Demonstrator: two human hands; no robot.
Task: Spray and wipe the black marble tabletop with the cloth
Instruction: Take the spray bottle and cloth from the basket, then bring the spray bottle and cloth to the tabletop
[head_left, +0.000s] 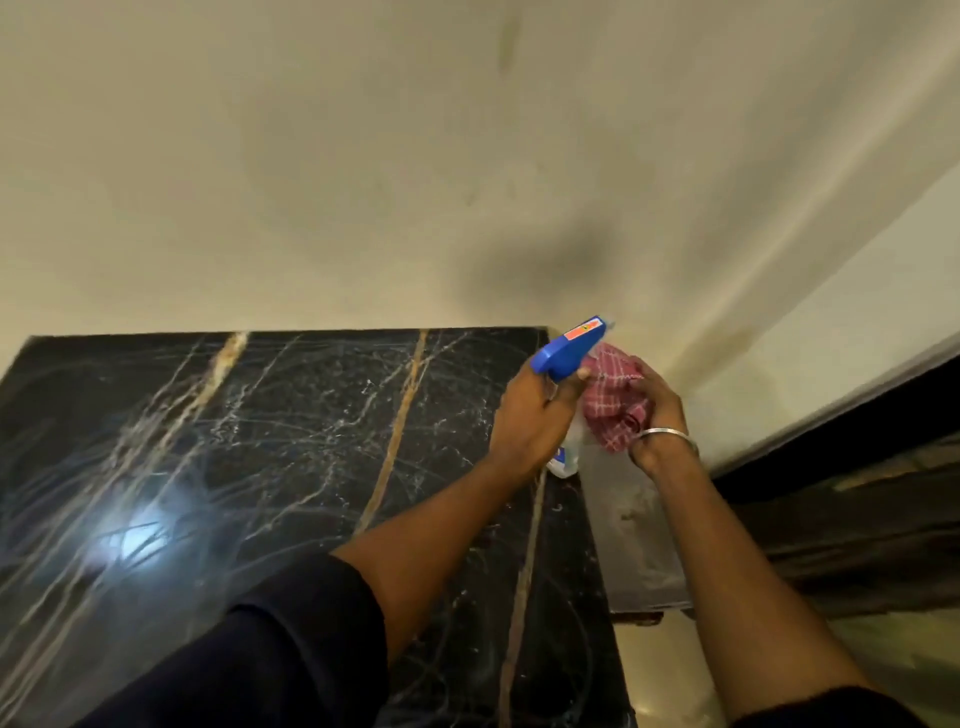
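The black marble tabletop (249, 441) with white and gold veins fills the lower left, and a light glare shines on its near left part. My left hand (535, 410) grips a clear spray bottle (566, 351) with a blue trigger head, held over the table's far right corner. The nozzle points right, at a red checked cloth (615, 402). My right hand (660, 415), with a metal bangle on the wrist, holds that bunched cloth right against the nozzle, just past the table's right edge.
A cream wall (467, 156) rises directly behind the table. On the right runs a dark wooden frame or ledge (841, 499) along another wall. Pale floor (660, 670) shows beside the table's right side.
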